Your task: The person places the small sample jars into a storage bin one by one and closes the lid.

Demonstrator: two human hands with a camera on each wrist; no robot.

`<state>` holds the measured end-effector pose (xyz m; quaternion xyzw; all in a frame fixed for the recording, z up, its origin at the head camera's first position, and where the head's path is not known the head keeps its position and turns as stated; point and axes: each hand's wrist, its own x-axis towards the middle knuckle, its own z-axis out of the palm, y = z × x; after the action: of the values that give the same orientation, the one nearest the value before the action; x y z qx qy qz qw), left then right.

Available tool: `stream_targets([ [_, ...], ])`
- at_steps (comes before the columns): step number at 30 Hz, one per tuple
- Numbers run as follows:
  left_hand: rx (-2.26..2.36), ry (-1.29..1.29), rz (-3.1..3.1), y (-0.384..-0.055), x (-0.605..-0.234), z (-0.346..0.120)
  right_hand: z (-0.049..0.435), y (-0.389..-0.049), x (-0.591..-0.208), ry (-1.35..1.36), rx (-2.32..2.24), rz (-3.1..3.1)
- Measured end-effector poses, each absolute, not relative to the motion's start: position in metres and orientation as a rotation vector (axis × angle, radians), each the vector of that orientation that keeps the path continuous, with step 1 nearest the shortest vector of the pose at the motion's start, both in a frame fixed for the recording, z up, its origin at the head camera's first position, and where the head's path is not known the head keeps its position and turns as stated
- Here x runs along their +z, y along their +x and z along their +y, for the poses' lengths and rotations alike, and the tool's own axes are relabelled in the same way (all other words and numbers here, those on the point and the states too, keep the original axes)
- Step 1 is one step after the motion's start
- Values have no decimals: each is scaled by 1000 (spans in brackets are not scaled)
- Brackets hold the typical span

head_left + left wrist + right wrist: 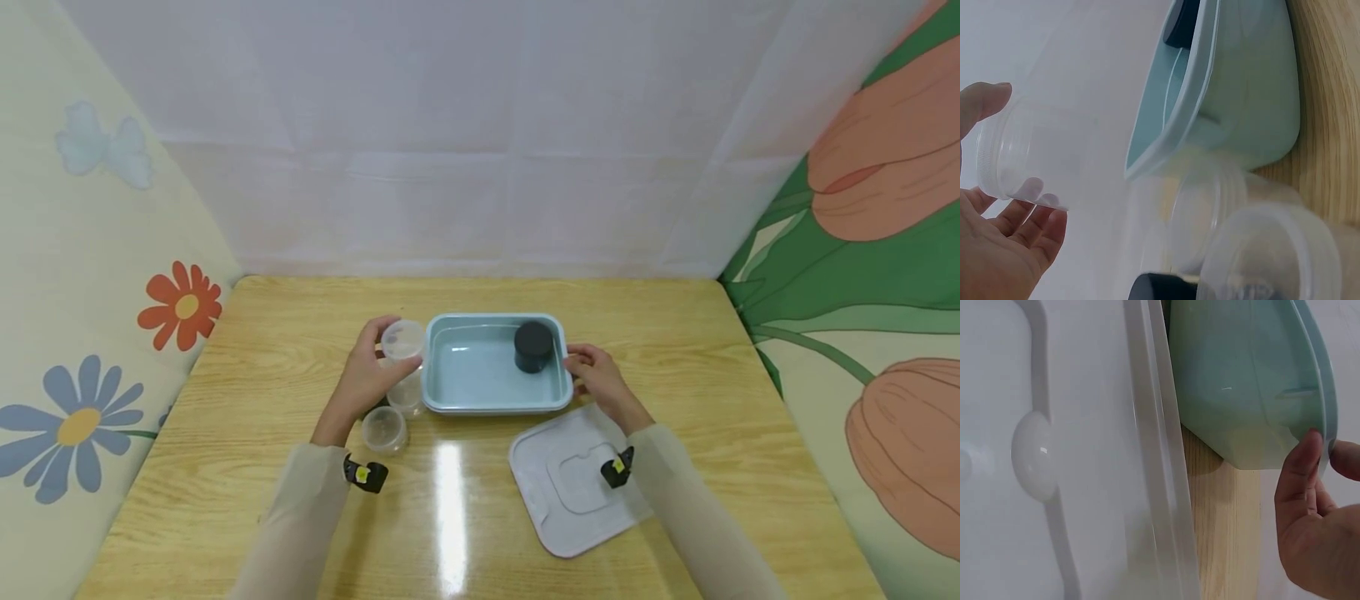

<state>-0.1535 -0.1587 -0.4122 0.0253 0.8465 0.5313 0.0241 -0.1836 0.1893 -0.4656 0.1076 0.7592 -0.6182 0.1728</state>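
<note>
My left hand [372,367] grips a clear plastic jar [403,337] with a ribbed lid, raised beside the left end of the light blue bin [472,410]. In the left wrist view the thumb lies on one side of the jar [1044,153] and the fingers curl under the other. My right hand [600,377] pinches the bin's right rim, thumb on one side and fingers on the other in the right wrist view. Inside the bin, near its right end, stands a black round container [533,346].
Two more clear jars stand left of the bin, one nearer jar [385,431] and one partly hidden behind the raised jar. A black object [1161,287] shows beside them. The whitish lid [555,500] lies on the wooden table [285,333] under my right forearm.
</note>
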Motion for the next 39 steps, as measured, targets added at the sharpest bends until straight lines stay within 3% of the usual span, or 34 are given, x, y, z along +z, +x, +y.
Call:
stream_targets([
  [22, 1626, 322, 2553, -167, -429, -111, 192, -186, -471, 270, -1756, 2164],
  [39, 1551, 329, 2532, -174, -446, -67, 191, -185, -471, 302, -1749, 2175],
])
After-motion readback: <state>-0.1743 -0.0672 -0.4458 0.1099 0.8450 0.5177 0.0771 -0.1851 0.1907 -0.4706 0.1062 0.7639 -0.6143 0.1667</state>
